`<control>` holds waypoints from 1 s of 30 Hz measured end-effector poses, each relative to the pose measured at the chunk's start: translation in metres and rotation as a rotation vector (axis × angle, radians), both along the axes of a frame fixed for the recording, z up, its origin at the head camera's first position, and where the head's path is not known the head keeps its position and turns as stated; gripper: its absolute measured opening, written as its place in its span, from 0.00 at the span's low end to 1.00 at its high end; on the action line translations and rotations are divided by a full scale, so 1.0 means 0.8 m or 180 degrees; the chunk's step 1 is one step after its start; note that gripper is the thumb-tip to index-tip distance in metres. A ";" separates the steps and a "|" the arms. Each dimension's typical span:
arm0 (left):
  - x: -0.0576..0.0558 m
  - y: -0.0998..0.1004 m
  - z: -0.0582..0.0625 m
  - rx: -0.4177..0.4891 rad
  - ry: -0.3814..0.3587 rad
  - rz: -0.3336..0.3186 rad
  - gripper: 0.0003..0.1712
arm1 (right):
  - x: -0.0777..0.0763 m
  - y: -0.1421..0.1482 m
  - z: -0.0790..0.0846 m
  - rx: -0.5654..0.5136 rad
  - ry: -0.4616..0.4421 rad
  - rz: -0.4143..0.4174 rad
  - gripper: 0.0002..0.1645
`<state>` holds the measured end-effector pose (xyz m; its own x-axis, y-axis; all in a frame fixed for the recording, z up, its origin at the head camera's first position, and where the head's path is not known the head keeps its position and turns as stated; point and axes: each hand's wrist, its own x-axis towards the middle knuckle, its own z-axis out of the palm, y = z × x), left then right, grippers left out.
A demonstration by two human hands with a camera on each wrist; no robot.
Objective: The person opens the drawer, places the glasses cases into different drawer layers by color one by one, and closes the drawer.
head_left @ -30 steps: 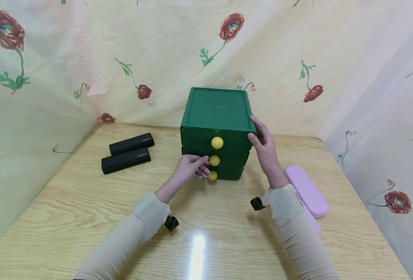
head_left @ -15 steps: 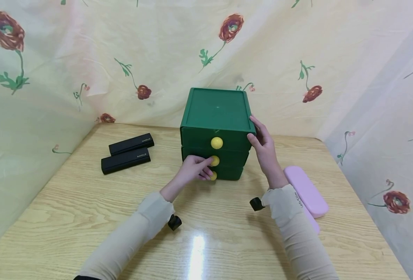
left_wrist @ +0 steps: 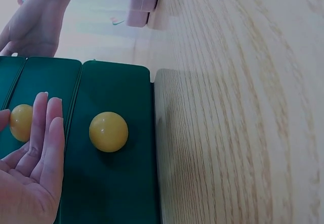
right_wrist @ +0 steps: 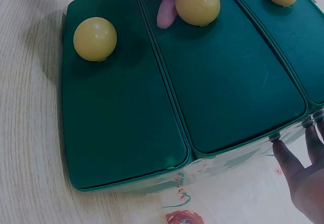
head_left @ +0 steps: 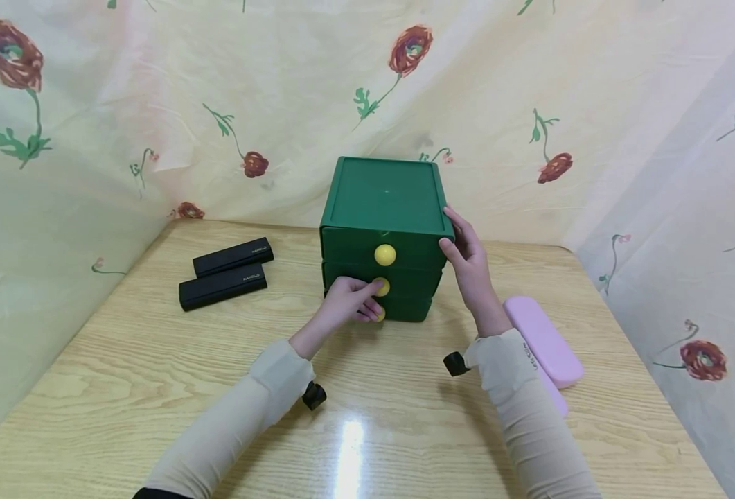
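A green chest of drawers [head_left: 387, 194] with three drawers stands at the back middle of the table, each drawer front bearing a round yellow knob. All three drawers look closed. My left hand [head_left: 346, 303] pinches the middle knob [left_wrist: 21, 123] between thumb and index finger. Its other fingers extend over the drawer front, close to the bottom knob [left_wrist: 108, 132]. On the chest's right side, my right hand [head_left: 473, 270] rests with its thumb at the upper front corner. Its fingertips touch the side wall in the right wrist view. The top knob [head_left: 385, 254] is untouched.
Two black oblong cases [head_left: 224, 286] lie on the wooden table [head_left: 124, 388] to the left. Two pink cases [head_left: 544, 339], one overlapping the other, lie at the right beside my forearm. A flower-printed cloth [head_left: 305, 90] hangs behind and at both sides.
My left hand has moved slightly right, and its thumb and index finger have come around the middle knob. The right hand and the chest have stayed in place.
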<state>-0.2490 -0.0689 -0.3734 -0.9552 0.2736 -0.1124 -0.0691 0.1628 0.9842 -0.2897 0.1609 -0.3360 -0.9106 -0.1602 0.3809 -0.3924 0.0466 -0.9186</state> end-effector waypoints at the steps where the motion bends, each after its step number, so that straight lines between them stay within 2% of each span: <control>1: 0.000 0.000 0.000 -0.0001 -0.0008 0.0004 0.27 | 0.000 0.000 0.000 0.0002 -0.0002 0.0004 0.30; 17: 0.005 -0.002 -0.001 -0.0035 0.0005 0.0019 0.28 | 0.000 0.000 0.000 -0.0019 -0.0076 0.0018 0.30; 30: 0.016 -0.003 -0.002 -0.0088 0.0079 -0.0028 0.27 | 0.000 0.000 0.000 -0.0057 -0.0079 0.0017 0.30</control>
